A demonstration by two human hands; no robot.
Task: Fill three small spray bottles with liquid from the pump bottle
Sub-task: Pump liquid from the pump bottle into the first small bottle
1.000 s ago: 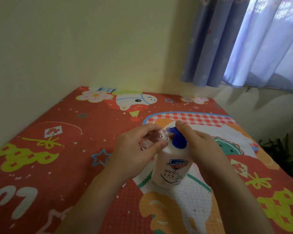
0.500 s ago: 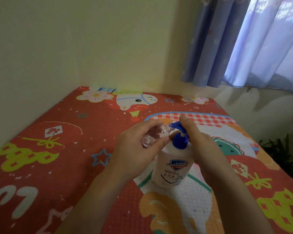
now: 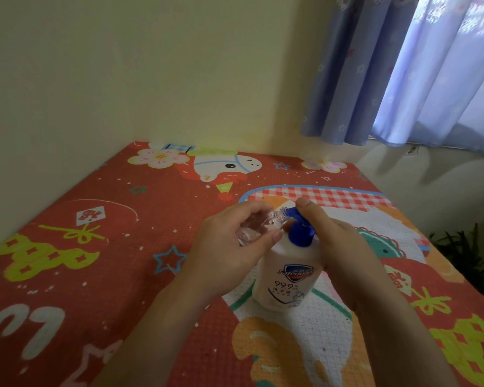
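Our pump head [image 3: 296, 213] has popped back up since a moment ago, when our finger had it pushed low, so we think one squirt has just gone in and the pump is ready for the next push. Our right hand [image 3: 336, 247] rests on the pump bottle [image 3: 287, 275], with one straight finger lying on top of the pump head; the other fingers of that hand wrap round the far right side of the bottle, and we cannot see how tight they are. Our left hand [image 3: 229, 247] holds the small spray bottle [image 3: 259, 229], its fingers curled round it and clamped on it. This little clear bottle is tilted, with its open mouth touching the blue spout, just left of the pump. We can see a bit of clear stuff low inside it, but we cannot tell how full it is. The white pump bottle stands upright on the bright red mat [image 3: 95, 247], near the middle, and we cannot see inside it. We see only this one small bottle, so we guess more pumping is needed.
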